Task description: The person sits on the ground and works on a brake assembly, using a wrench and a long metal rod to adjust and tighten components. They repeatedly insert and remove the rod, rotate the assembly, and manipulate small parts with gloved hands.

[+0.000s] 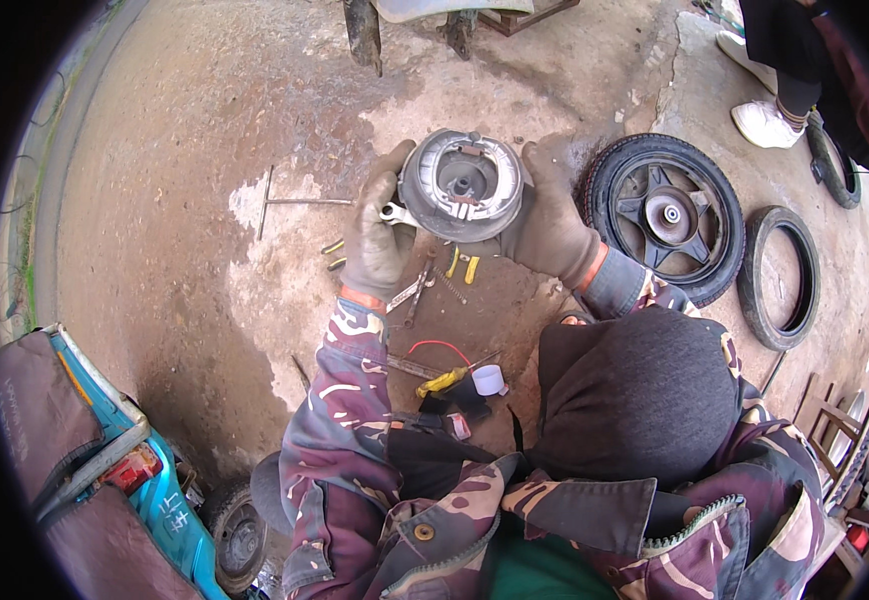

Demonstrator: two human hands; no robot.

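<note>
A round metal brake plate with two curved brake shoes (500,190) is held up in front of me, its shoe side facing up. My left hand (377,235), in a dirty grey glove, is closed on its left edge, beside a silver lever arm (395,213). From the other side my right hand (560,225), gloved too, grips the right edge; some of its fingers are hidden behind the plate. Below the plate on the ground lie yellow-handled pliers (471,270), a small coil spring (452,289) and a wrench (410,293).
To the right lies a spoked wheel with its tyre (627,170), beside a loose tyre (803,310). A T-handle wrench (305,201) is at left. Nearer me are a white roll (489,380) and a red wire (440,343). A teal vehicle (170,500) stands lower left; another person's white shoe (767,125) shows upper right.
</note>
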